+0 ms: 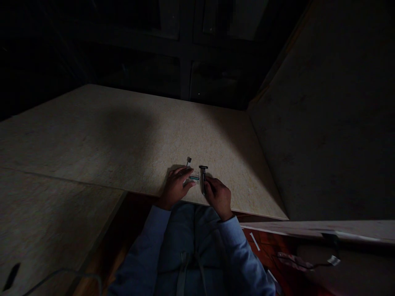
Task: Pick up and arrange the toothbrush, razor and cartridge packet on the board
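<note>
While a dark T-shaped tool (203, 176) is pinched by the fingers of the right hand (219, 195), just below the centre of the frame, its crosspiece is directed toward the top. The thumb and forefinger of the left hand (175, 188) are set apart, with 1 small greenish strip (194, 178) seen between their tips; whether it is gripped cannot be told. Just above that hand, 1 small dark-headed piece (189, 159) is noted over the pale counter (182, 127).
</note>
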`<state>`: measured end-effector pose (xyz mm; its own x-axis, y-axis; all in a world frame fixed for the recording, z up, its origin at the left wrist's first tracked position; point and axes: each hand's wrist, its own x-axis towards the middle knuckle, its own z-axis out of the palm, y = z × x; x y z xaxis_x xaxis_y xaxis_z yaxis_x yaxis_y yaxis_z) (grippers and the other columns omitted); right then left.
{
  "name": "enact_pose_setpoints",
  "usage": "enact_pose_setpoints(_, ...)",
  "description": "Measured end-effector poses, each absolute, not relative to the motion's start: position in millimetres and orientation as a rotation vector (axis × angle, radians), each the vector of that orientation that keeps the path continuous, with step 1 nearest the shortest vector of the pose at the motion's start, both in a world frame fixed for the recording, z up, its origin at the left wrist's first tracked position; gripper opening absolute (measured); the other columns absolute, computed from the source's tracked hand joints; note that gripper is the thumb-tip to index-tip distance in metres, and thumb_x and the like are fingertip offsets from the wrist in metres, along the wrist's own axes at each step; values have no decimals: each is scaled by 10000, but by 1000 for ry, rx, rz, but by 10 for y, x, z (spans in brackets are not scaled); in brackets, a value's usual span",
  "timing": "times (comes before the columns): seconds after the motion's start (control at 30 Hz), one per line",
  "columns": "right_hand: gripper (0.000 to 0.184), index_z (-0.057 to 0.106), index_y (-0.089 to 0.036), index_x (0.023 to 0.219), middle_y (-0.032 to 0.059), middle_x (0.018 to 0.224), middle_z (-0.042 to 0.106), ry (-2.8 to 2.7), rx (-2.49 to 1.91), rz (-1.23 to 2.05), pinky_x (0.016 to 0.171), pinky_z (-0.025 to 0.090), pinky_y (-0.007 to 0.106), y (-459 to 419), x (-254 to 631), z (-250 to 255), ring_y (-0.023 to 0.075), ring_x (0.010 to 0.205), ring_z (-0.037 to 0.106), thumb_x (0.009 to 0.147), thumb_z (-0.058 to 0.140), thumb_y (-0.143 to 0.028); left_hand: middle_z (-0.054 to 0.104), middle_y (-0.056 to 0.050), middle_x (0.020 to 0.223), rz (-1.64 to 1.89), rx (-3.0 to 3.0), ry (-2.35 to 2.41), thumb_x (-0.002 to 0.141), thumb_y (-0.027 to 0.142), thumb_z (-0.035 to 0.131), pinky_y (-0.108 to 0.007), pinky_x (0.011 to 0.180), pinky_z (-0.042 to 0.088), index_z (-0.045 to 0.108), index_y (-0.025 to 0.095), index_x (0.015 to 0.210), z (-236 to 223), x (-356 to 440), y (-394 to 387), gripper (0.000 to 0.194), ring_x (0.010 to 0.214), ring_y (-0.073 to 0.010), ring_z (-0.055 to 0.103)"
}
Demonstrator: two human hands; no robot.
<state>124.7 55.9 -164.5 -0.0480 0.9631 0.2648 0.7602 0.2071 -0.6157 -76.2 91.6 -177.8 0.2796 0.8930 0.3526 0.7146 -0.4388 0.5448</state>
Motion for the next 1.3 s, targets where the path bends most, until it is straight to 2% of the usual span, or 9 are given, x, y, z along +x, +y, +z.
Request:
enact_pose_setpoints(0.23, 351, 750, -213, 1137, 90, 1089, 770, -1827, -1566, 430, 817, 537, 292, 563, 1259, -1647, 214, 950, 725, 983, 465, -350, 664, -145, 1355, 899, 2298, 1514, 866, 407, 719, -510, 1070, 453, 646, 205, 1313, -1757, -754, 904, 496, 1283, -322, 585)
enact_pose_setpoints(0.43, 347, 764, -220, 1091, 89, 1052, 780, -1771, -1530, 477, 821, 549, 306, 574, 1276, -1679, 215, 940, 730, 969, 467, -352, 677, -142, 1336, 905, 2291, 1599, 972, 355, 563, -506, 1082, 459, 657, 200, 1291, -1771, -715, 912, 367, 1267, -298, 603)
enact_pose_setpoints(0.6, 341, 768, -222, 1073, 84, 1042, 784, -1719, -1500, 513, 826, 556, 313, 574, 1281, -1684, 217, 929, 733, 958, 479, -361, 676, -125, 1346, 878, 2291, 1599, 972, 317, 557, -491, 1105, 441, 663, 211, 1282, -1737, -718, 951, 344, 1283, -274, 595)
enact_pose_setpoints(0.77, 331, 772, -226, 1063, 81, 1038, 788, -1695, -1468, 539, 833, 563, 320, 578, 1289, -1692, 222, 931, 737, 947, 494, -361, 670, -122, 1354, 1031, 2161, 1550, 964, 345, 542, -477, 1109, 454, 654, 209, 1288, -1757, -766, 973, 369, 1280, -270, 602)
enact_pose_setpoints(0.93, 328, 777, -218, 1029, 82, 1037, 790, -1648, -1428, 549, 845, 565, 332, 593, 1298, -1734, 225, 939, 738, 940, 496, -362, 732, -133, 1213, 1299, 1735, 1500, 992, 455, 455, -404, 1025, 522, 686, 166, 1172, -1775, -803, 941, 412, 1142, -245, 678)
enact_pose_setpoints(1.13, 337, 774, -200, 1010, 92, 1019, 791, -1658, -1412, 517, 845, 564, 329, 580, 1300, -1737, 224, 927, 741, 942, 490, -370, 776, -107, 959, 1436, 1415, 1451, 895, 503, 563, -366, 898, 571, 707, 157, 920, -1770, -853, 941, 375, 944, -229, 727)
enact_pose_setpoints(1.3, 348, 775, -189, 1022, 99, 1017, 790, -1701, -1421, 466, 834, 560, 321, 572, 1293, -1736, 227, 930, 740, 954, 480, -360, 777, -87, 918, 1435, 1421, 1413, 855, 480, 590, -365, 875, 566, 716, 171, 866, -1757, -861, 951, 334, 917, -230, 724)
